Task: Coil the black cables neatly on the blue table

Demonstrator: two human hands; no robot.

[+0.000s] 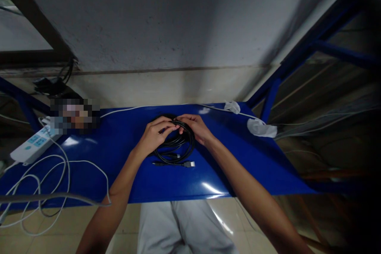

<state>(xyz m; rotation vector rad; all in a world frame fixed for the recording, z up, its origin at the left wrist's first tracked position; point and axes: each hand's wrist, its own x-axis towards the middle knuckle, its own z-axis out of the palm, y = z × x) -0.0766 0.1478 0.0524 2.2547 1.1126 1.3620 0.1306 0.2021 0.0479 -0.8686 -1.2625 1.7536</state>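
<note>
A coiled black cable (190,149) lies on the blue table in front of me. Its silver USB plug (189,164) points right at the near side of the coil, and further plug ends show beside it. My left hand (157,134) pinches the top of the coil with thumb and fingers. Close against it, my right hand (195,126) has its fingers closed round the same upper strands. The fingertips of both hands nearly meet there, and part of the coil is hidden behind them.
A white power strip (34,146) stands at the left, with loose white cords (68,170) looping over the table (253,170). Crumpled white pieces (262,128) lie at the right rear. Blue frame bars (270,99) rise at the side, and a wall stands behind.
</note>
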